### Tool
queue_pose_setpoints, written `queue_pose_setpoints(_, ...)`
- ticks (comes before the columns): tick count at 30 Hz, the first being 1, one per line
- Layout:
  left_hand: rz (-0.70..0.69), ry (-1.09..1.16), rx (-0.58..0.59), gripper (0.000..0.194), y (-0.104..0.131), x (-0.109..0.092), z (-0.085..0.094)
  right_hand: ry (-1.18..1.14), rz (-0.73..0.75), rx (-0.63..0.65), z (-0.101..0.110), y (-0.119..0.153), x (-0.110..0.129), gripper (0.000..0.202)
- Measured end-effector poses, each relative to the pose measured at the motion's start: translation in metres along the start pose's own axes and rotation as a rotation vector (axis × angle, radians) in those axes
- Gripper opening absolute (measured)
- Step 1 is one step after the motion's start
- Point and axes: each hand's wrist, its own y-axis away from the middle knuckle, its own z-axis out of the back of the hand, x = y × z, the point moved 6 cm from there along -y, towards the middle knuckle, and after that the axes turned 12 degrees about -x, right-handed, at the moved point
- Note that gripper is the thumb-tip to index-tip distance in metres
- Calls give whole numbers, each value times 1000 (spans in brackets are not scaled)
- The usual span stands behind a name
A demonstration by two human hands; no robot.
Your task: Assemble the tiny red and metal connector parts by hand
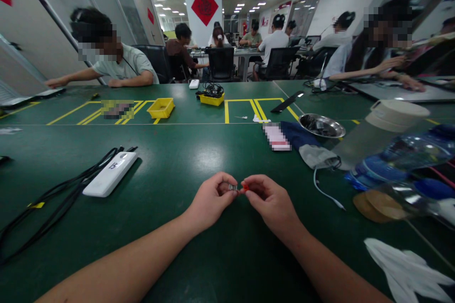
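Observation:
Near the middle of the green table (170, 151), my left hand (212, 199) pinches a small silvery metal piece (232, 187) between thumb and fingers. Close beside it on the right, my right hand (272, 203) has its thumb and fingertips closed on a small red piece (245, 186). The two pieces are very close together; whether they touch I cannot tell. Both hands are just above the table, and their exact details are too small to make out.
A white power bank (111, 174) with black cables lies left. Yellow trays (161, 108) stand farther back. At right are a metal bowl (322, 125), a phone (277, 137), bottles (401, 156) and white gloves (408, 270). People sit across the table.

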Motion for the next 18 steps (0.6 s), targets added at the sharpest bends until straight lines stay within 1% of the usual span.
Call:
queue_pose_setpoints(7,-56,-73,-27,14,0,-2,3,56,53,7,1,-1,3,16)
queue_pose_setpoints(12,-55,-56,-21,16,0,-2,2,91,124,10,1,-1,6,14)
queue_pose_setpoints(18,-58,-33,-34,15,-1,-5,2,73,180,-16,3,-1,6,8)
